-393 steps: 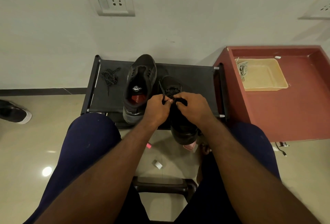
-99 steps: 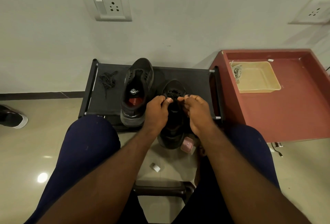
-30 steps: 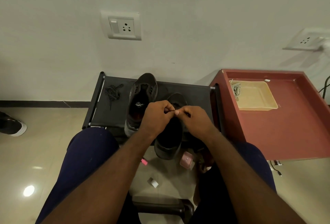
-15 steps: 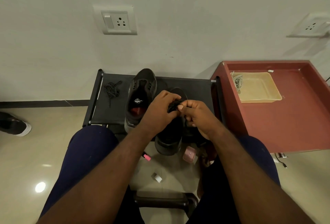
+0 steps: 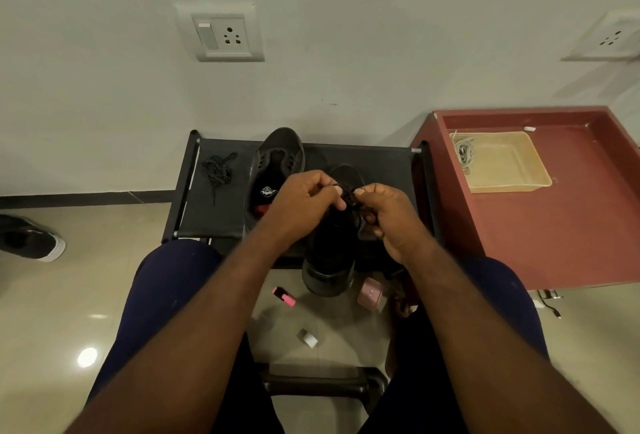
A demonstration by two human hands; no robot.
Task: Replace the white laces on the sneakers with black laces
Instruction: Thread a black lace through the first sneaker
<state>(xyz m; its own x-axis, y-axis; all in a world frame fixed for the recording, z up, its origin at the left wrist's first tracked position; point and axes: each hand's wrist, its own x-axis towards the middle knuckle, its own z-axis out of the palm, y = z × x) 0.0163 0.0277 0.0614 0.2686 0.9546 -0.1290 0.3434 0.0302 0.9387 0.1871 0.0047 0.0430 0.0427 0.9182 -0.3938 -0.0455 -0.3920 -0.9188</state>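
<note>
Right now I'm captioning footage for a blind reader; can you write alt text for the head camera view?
A seated person's left hand and right hand pinch a black lace over a black sneaker on a low black rack. A second sneaker and a loose lace bundle sit further left.

A white switch-and-socket plate (image 5: pixel 220 32) sits on the pale wall, with a second socket plate (image 5: pixel 606 39) far to the right. A low black rack (image 5: pixel 381 163) stands against the wall; just beside it on the right is a red tabletop (image 5: pixel 554 226) with a raised rim, bearing a beige tray (image 5: pixel 509 174). On the glossy tiled floor (image 5: pixel 69 295) lie a pink marker (image 5: pixel 284 296), a small pink box (image 5: pixel 370 292) and a white cube (image 5: pixel 308 338). A dark shoe with a pale sole (image 5: pixel 29 238) lies at the left edge
</note>
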